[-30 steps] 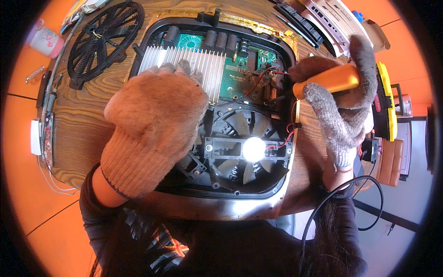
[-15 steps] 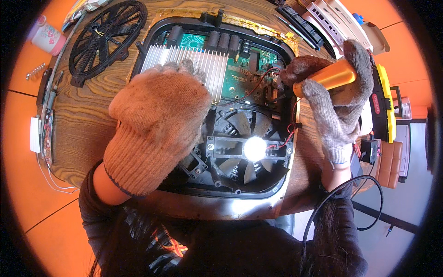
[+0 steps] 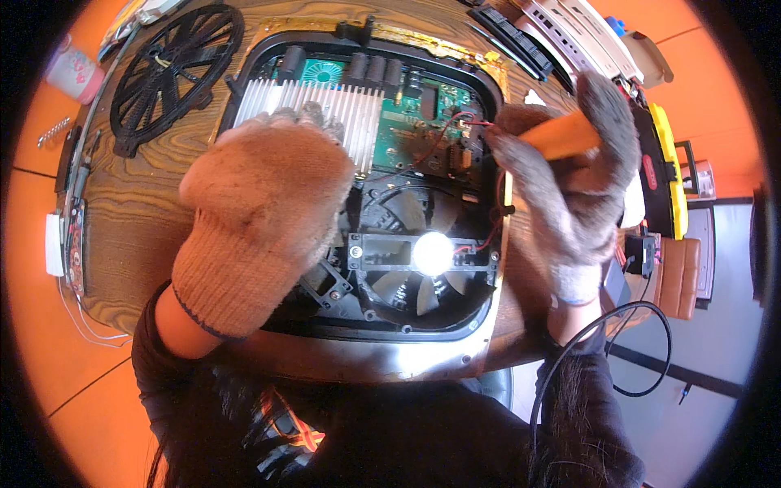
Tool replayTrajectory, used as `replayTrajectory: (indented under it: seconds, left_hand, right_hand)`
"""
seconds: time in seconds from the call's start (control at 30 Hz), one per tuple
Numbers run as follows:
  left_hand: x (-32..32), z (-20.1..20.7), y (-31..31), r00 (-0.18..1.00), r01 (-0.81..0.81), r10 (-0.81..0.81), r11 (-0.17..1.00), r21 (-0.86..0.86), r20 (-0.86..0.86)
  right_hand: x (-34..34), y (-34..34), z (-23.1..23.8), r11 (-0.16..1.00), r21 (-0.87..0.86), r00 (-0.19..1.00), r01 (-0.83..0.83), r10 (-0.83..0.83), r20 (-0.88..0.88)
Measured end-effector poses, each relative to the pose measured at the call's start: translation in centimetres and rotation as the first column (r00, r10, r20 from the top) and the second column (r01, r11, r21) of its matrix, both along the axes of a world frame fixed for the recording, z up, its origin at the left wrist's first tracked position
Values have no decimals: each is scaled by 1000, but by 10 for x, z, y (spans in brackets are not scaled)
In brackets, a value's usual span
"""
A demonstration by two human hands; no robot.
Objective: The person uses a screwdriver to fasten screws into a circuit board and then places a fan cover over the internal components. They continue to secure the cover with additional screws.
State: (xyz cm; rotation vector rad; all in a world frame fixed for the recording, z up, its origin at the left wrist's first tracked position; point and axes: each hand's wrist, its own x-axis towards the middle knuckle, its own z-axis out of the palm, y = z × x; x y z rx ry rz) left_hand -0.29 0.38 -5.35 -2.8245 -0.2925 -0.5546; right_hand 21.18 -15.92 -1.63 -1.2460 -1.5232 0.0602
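Observation:
In front of me lies an opened black appliance housing (image 3: pixel 382 329) with a green circuit board (image 3: pixel 407 134), a finned silver heat sink (image 3: pixel 362 122) and a black fan (image 3: pixel 427 297). My gloved left hand (image 3: pixel 264 215) rests on the heat sink, its fingertips lying over the fins; the palm side is hidden. At the housing's right edge, my gloved right hand (image 3: pixel 561 171) is closed round an orange-handled screwdriver (image 3: pixel 561 137); its tip is hidden. Thin red wires (image 3: pixel 464 118) run from the board close to the right fingertips. A bright glare covers the fan's hub.
A black spoked round frame (image 3: pixel 175 73) lies on the wooden table (image 3: pixel 134 244) at the far left. Beyond the right hand stand a yellow-and-black case (image 3: pixel 667 171) and white panels (image 3: pixel 582 37). A black cable (image 3: pixel 671 350) loops past my right forearm.
The whole view has shifted slightly, with the housing and both hands a little further left in it. My right hand has turned a little with the screwdriver, showing less of its handle.

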Motion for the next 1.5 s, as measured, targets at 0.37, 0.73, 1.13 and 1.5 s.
replayTrajectory:
  seconds: [0.37, 0.73, 1.13, 1.5]
  left_hand:
    - [0, 3, -3, 968, -161, 107, 959, -233, -228]
    - [1, -4, -6, 993, -117, 114, 984, -132, -31]
    - [-8, -8, -4, 923, -295, 176, 895, -334, -343]
    - [-10, -24, 0, 912, -313, 204, 907, -281, -357]
  right_hand:
    - [11, 4, -6, 996, -90, 923, 9, -43, -383]
    - [11, 6, -9, 996, -52, 964, -71, 56, -259]
    - [5, 4, -10, 998, -55, 973, 7, -19, -232]
    - [8, -2, -6, 987, -102, 946, -128, 90, -312]
